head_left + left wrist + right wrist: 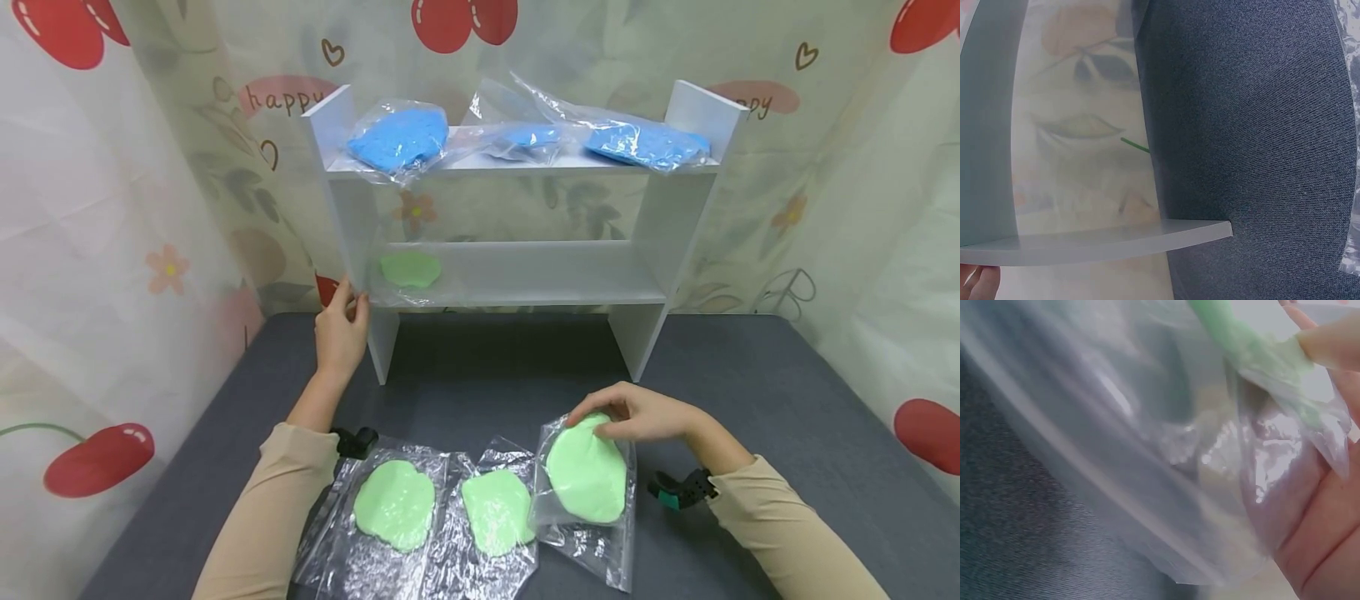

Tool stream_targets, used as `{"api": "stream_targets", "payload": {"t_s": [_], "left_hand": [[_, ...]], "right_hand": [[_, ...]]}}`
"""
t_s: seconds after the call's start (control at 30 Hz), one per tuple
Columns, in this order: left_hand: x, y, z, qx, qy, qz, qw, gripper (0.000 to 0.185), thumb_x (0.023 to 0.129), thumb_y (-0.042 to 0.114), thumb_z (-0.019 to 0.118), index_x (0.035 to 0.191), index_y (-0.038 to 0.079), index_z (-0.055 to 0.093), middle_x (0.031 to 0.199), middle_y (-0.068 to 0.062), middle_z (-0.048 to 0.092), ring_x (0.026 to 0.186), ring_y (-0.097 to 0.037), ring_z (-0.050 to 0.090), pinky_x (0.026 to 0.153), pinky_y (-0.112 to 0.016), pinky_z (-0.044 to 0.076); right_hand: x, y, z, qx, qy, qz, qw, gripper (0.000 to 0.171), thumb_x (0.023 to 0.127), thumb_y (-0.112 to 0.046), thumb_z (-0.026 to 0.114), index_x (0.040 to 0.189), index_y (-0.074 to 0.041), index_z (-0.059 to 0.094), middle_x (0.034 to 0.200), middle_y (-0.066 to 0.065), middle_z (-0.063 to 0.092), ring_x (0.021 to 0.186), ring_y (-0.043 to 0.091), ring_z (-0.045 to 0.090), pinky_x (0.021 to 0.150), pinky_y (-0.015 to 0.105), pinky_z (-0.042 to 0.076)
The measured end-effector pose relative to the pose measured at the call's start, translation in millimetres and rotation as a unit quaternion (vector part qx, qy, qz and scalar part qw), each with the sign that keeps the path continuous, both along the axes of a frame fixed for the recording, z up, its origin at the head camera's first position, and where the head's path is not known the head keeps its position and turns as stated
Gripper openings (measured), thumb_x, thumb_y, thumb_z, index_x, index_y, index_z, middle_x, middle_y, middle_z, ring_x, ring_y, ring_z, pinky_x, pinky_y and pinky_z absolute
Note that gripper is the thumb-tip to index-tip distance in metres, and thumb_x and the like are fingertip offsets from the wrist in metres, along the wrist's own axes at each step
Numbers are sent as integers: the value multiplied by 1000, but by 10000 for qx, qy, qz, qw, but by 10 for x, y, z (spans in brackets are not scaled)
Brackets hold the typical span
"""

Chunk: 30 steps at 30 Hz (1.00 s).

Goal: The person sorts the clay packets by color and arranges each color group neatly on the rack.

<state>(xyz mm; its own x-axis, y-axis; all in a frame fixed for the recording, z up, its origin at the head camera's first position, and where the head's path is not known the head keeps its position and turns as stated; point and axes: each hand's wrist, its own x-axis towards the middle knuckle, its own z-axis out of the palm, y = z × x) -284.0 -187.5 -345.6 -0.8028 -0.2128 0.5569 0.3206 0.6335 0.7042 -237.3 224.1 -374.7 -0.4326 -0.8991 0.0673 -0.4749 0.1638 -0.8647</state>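
Note:
My left hand (341, 333) touches the left side panel of the white shelf unit (517, 298) at the middle shelf's height; in the left wrist view its fingertips (984, 282) lie against the panel's outer face. With thumb and fingers, my right hand (637, 414) pinches the upper edge of a clear plastic bag holding a flat light-green piece (588, 479). The right wrist view shows the bag's clear film (1147, 469) bunched at the hand. Two more bagged green pieces, a rounded one (395, 506) and a squarish one (497, 511), lie to its left on the table.
One bagged green piece (410, 269) sits at the left of the middle shelf. On the top shelf are bagged blue pieces, left (401, 137), middle (531, 136) and right (645, 142). The dark table (712, 367) meets a printed curtain (825, 192) behind the unit.

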Motion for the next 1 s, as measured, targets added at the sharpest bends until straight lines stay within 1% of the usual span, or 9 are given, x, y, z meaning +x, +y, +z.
{"api": "stream_targets", "payload": {"t_s": [0.2,0.33,0.53,0.63,0.67,0.77,0.83,0.87,1.0], "left_hand": [[2,2,-2,15,-24,38,10000,44,97,18,48,141,17,44,120,-21,63,104,-36,64,80,-50,53],[11,8,1,32,-48,21,10000,45,97,17,48,141,16,43,121,-22,62,105,-37,63,80,-51,53],[17,10,4,24,-49,37,10000,45,97,17,48,142,17,42,122,-22,61,105,-37,64,80,-50,53],[9,8,2,10,-31,45,10000,45,97,17,48,142,17,42,122,-23,61,104,-37,64,80,-50,53],[9,8,2,6,-30,46,10000,45,97,17,48,142,17,42,121,-23,61,103,-37,64,79,-50,53],[9,7,4,-13,-23,40,10000,45,97,18,48,142,17,42,121,-23,62,103,-37,64,80,-50,53],[10,5,3,-8,-25,34,10000,45,97,18,48,142,17,42,121,-23,62,103,-37,64,80,-50,53],[13,6,5,-1,-27,30,10000,45,97,18,48,142,18,42,121,-23,62,103,-37,64,80,-50,54],[13,8,6,25,-5,-5,10000,46,97,17,48,142,17,41,122,-24,61,103,-38,64,81,-50,53]], "right_hand": [[-7,8,51,-180,-70,13,9998,31,93,4,47,122,6,56,123,23,57,103,3,59,77,27,55],[-10,12,81,-260,48,-51,9996,31,92,5,48,122,5,56,123,19,59,106,3,58,77,25,54],[-22,32,127,-244,308,-310,9987,32,92,4,50,123,2,57,125,1,61,111,1,56,79,23,52],[-27,31,154,-202,362,-474,9980,32,91,3,52,122,0,59,123,-6,62,99,0,57,71,23,51],[-28,30,165,-199,358,-519,9978,31,91,3,52,122,0,59,122,-7,62,90,0,57,67,22,49],[-35,26,195,-257,311,-592,9974,32,90,2,54,121,-1,60,118,-10,63,63,5,45,54,25,42],[-44,26,210,-367,331,-546,9973,32,90,4,53,122,1,58,112,-10,64,52,8,33,48,28,36],[-48,24,218,-420,336,-534,9971,32,90,5,53,122,2,58,110,-10,65,50,9,27,46,28,32],[-58,11,244,-562,429,-551,9960,33,90,6,53,122,3,57,111,-11,64,50,14,28,46,29,32]]}}
